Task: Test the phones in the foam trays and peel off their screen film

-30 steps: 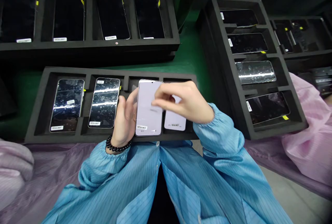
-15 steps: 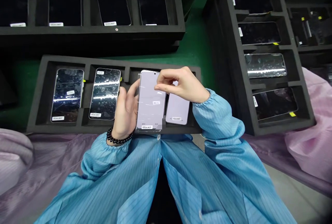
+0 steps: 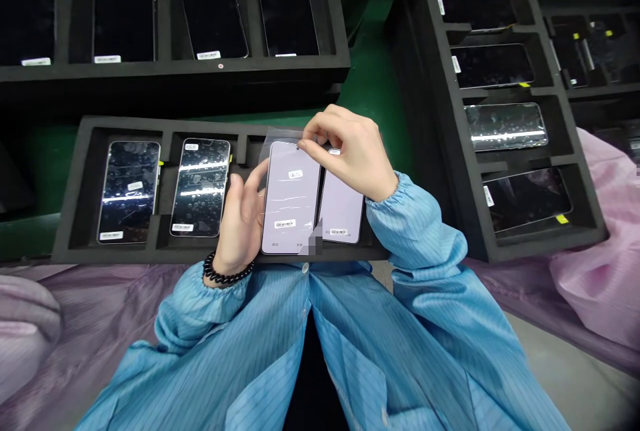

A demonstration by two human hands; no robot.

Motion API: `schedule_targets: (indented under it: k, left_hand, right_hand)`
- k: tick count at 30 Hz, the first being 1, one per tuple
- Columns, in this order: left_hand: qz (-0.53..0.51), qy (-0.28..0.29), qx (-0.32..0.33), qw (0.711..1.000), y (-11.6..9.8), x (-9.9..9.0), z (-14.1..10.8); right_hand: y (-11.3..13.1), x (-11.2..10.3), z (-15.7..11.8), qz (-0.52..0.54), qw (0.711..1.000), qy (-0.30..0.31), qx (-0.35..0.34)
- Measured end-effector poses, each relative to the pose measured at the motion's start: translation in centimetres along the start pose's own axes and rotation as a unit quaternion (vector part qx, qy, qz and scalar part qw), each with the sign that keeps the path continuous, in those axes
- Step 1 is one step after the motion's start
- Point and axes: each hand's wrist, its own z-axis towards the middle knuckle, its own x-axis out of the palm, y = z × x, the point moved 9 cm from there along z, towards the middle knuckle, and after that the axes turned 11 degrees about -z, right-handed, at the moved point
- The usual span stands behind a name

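A smartphone point(image 3: 291, 208) with a lit pale lilac screen lies face up in front of me. My left hand point(image 3: 239, 224), with a black coil band at the wrist, grips it along the left edge; the fingertips are hidden beneath. Over the screen lies a clear protective film point(image 3: 281, 134) bearing two white labels, and its top sticks out past the phone. The thumb and fingers of my right hand point(image 3: 350, 148) pinch that film near the upper right corner. Partly under my right hand is a second lit smartphone point(image 3: 344, 208), resting in the black foam tray point(image 3: 110, 123).
Two dark phones in film, one at far left point(image 3: 130, 204) and one nearer point(image 3: 201, 194), occupy the tray's left slots. Behind stands another phone-filled tray point(image 3: 280, 64); a further one point(image 3: 450, 111) is at right. Pink-sleeved people point(image 3: 595, 264) sit on both sides.
The film and its labels have shifted up the screen, so the film now overhangs the phone's top. My right hand has risen slightly, while my left keeps its grip.
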Motion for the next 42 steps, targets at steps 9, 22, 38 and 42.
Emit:
schedule_targets:
  k: [9, 22, 38, 42]
  left_hand:
    - [-0.032, -0.007, 0.002, 0.999, 0.0, 0.0, 0.1]
    - [-0.018, -0.009, 0.002, 1.0, -0.1, -0.1, -0.1]
    - [0.295, -0.004, 0.206, 0.933, -5.0, -2.1, -1.6]
    - [0.49, 0.04, 0.378, 0.785, -6.7, -3.9, -5.9]
  right_hand:
    - [5.9, -5.9, -3.1, 0.296, 0.949, 0.105, -0.014]
    - [-0.2, 2.2, -1.0, 0.345, 0.929, 0.134, 0.027]
    - [1.7, -5.0, -7.1, -0.032, 0.992, -0.107, 0.052]
    - [1.6, -2.5, -12.5, -0.072, 0.992, -0.1, 0.032]
